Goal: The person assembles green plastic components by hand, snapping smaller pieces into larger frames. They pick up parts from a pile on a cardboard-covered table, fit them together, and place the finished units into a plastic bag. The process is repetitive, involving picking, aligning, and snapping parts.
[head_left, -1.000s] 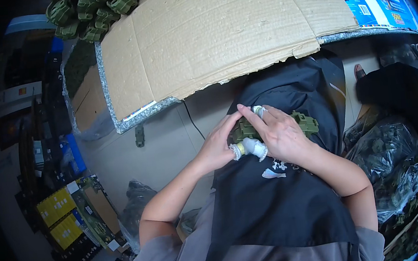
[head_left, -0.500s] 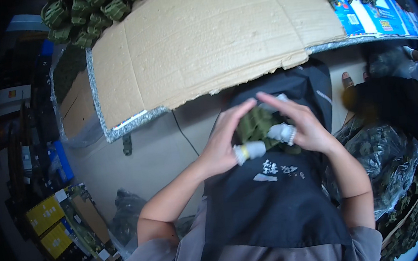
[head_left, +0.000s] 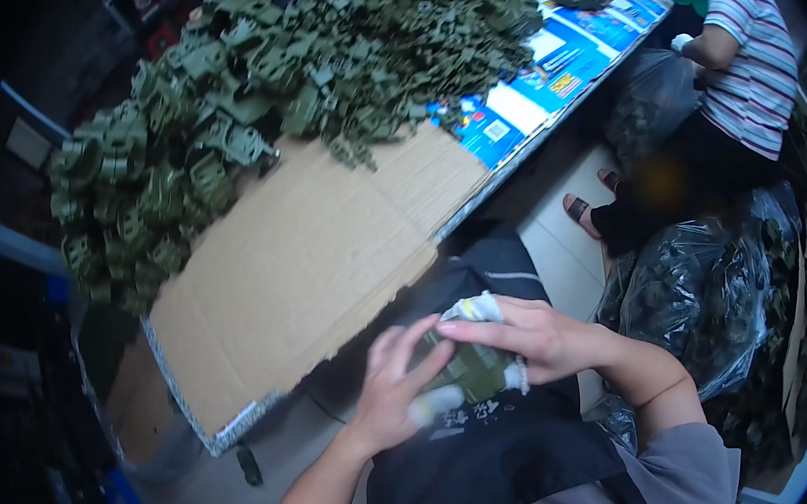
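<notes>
Above my lap, an olive-green moulded plastic part (head_left: 479,364) sits between my two hands. My left hand (head_left: 397,379) curls round its left side, fingers bent over the top, with a white cover on the thumb. From the right, my right hand (head_left: 531,337) grips the part, its thumb and a fingertip also in white covers. The part's exact shape is partly hidden by my fingers. Beneath lies my black apron (head_left: 498,455) with pale printed marks.
Cardboard (head_left: 299,261) covers the near part of the table. A large heap of green plastic parts (head_left: 310,59) lies beyond it. A clear bag of dark parts (head_left: 695,289) is at my right. A person in a striped shirt (head_left: 751,58) stands at the far right.
My view has swung up and to the right, bringing the heap and the other people into sight. My hands have closed in around the green part, which is turned differently.
</notes>
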Demonstrator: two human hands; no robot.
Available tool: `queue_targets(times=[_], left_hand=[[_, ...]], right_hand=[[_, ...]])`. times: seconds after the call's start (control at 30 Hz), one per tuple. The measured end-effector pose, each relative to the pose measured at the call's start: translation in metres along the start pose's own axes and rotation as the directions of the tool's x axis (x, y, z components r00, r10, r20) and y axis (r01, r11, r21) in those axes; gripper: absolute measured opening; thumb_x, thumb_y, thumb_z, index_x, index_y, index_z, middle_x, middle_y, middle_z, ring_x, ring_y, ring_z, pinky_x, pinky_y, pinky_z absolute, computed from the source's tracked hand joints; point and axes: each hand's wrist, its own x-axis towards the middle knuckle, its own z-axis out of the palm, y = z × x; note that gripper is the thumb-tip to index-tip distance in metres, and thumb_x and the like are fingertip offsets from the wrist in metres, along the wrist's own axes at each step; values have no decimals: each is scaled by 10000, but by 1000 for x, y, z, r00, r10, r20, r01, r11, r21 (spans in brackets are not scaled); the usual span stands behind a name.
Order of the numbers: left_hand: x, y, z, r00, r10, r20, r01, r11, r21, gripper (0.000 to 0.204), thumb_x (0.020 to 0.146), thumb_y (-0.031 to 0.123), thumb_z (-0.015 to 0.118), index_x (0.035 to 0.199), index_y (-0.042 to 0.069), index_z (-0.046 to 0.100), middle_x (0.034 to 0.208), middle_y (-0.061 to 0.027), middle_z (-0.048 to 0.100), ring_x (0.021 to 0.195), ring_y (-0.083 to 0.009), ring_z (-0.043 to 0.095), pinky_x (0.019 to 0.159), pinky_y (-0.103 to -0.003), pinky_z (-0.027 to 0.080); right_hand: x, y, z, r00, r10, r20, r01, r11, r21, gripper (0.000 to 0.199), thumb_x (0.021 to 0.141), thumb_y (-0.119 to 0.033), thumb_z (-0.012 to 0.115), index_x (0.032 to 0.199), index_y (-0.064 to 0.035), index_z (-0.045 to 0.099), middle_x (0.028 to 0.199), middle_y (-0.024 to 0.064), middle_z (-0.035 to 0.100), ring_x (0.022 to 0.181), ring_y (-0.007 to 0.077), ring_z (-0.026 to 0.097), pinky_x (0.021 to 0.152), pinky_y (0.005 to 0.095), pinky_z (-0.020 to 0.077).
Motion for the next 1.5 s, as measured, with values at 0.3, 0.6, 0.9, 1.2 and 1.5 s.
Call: queue_targets(times=[0.3,0.6,0.9,1.2,1.5], left_hand=[[14,-19,-15,959,-88,-270,8,959,-283,1244,561,124,869,1471,163,23,1386,-215,265,1226,-325,436,975,-426,430],[90,-44,-68,953,-57,-297,124,970,210,1011,748,389,732,1459,51,97,1443,-256,218,1341,-394,236,1088,-430,235],[229,-112,-169,684,-305,-663,661,644,385,876,727,408,724,1433,182,259,1204,-207,457,1093,-339,480,909,-445,399],[271,-156,-186,495,-184,-849,644,734,216,685,715,184,680,1345,190,413,1019,-185,611,920,-305,612,812,-393,488],[157,-134,-212,576,-468,-670,252,882,-399,555,794,-127,415,1296,96,492,1033,-104,589,820,-154,583,694,-246,486]], right_hand=[[-32,17,-25,926,257,-275,-139,912,386,695,696,-119,769,1309,-25,455,1217,143,517,1146,240,494,964,331,383],[-14,112,-111,447,-44,-893,-248,953,-172,490,789,18,586,1267,15,479,1269,143,487,1154,230,495,991,360,383],[-32,373,-280,487,-87,-869,-650,629,-427,632,745,-80,665,1322,-98,408,1287,250,441,1182,404,422,993,429,335],[4,295,-231,699,-9,-715,-609,516,-602,631,751,9,636,1338,-60,414,1341,238,404,1268,378,364,1049,391,307],[131,155,-53,915,-145,-375,-53,880,-471,647,733,-11,632,1335,-126,424,1372,185,394,1246,347,410,1036,389,351]])
